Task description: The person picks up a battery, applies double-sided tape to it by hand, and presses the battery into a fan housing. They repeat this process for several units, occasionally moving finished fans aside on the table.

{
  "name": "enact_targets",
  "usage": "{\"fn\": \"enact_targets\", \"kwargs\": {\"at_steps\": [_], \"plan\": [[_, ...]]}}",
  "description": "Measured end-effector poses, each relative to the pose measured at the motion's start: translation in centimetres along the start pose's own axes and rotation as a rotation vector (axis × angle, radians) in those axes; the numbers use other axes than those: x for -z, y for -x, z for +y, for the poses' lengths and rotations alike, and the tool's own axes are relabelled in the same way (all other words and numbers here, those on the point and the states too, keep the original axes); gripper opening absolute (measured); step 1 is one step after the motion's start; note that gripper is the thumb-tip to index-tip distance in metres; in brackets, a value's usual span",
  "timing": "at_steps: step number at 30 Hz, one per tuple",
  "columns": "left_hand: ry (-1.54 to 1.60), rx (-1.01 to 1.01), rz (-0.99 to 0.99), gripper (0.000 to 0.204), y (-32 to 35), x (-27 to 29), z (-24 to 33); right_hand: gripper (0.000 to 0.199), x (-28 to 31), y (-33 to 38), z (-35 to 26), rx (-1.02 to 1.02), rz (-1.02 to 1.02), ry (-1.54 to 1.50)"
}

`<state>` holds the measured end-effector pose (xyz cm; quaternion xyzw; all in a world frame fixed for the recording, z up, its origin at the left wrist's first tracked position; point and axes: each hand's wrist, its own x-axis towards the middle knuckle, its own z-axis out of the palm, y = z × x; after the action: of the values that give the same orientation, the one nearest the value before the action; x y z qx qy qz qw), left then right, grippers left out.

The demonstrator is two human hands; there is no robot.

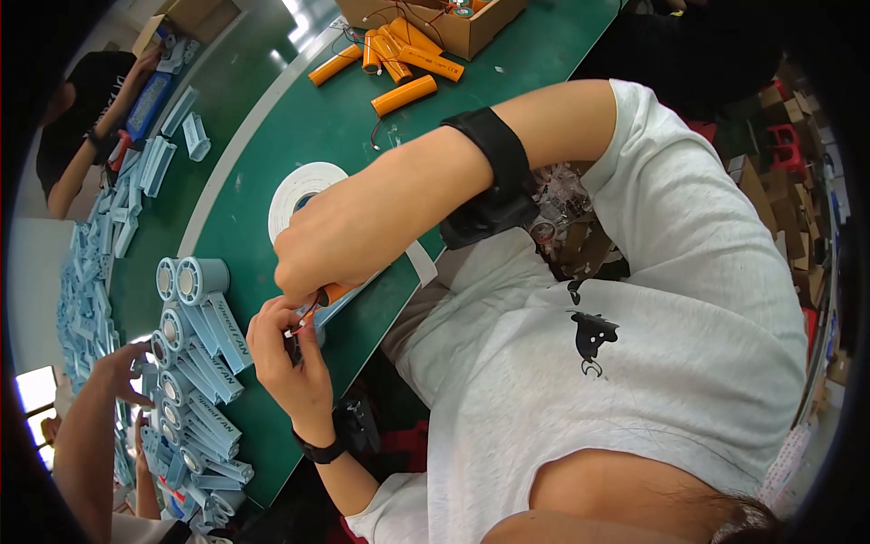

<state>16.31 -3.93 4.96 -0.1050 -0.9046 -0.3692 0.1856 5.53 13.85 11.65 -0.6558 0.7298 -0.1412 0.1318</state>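
My right hand (pixel 335 240) is closed, its back toward me, and an orange cylindrical battery (pixel 335 292) shows partly from under it. My left hand (pixel 288 354) sits just below, with fingers pinched around thin red and black wires (pixel 308 319) that have a small white connector. Under my hands, close to the table edge, lies a light blue plastic part (pixel 343 311), mostly hidden. Beside my right hand is a white roll of tape (pixel 305 186), partly covered by it.
Several orange batteries (pixel 391 54) with wires lie before a cardboard box (pixel 480 27) on the green table (pixel 263 118). Light blue fan housings (pixel 195 349) are stacked at the left, near another person's hand (pixel 118 372). Across the table another person handles parts by a blue heap (pixel 86 281).
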Motion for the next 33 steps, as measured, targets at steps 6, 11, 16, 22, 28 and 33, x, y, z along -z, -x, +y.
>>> {"fn": "enact_targets", "kwargs": {"at_steps": [6, 11, 16, 22, 28, 33], "plan": [[0.169, 0.256, 0.309, 0.016, 0.3, -1.2, -1.4, 0.014, -1.1, -1.8, 0.4, 0.082, 0.042, 0.019], [0.123, 0.291, 0.311, 0.020, 0.4, -0.8, -1.0, 0.012, -3.1, -5.1, 0.5, -0.033, -0.103, 0.083], [0.233, 0.224, 0.344, 0.018, 0.7, -1.2, -1.4, 0.013, -2.2, -5.5, 0.1, -0.134, -0.314, 0.075], [0.096, -0.071, 0.615, 0.019, 0.3, 0.2, -1.4, 0.025, -6.1, -3.2, 1.1, 0.089, 0.457, -0.384], [-0.136, -0.186, 0.567, 0.027, -8.6, 3.2, 1.3, 0.026, -1.6, -1.1, 5.4, -0.042, 0.622, -0.724], [-0.284, -0.441, 0.065, 0.051, -11.6, 0.1, 2.2, 0.030, 6.9, -0.4, 14.1, -0.590, 0.738, -0.771]]}}
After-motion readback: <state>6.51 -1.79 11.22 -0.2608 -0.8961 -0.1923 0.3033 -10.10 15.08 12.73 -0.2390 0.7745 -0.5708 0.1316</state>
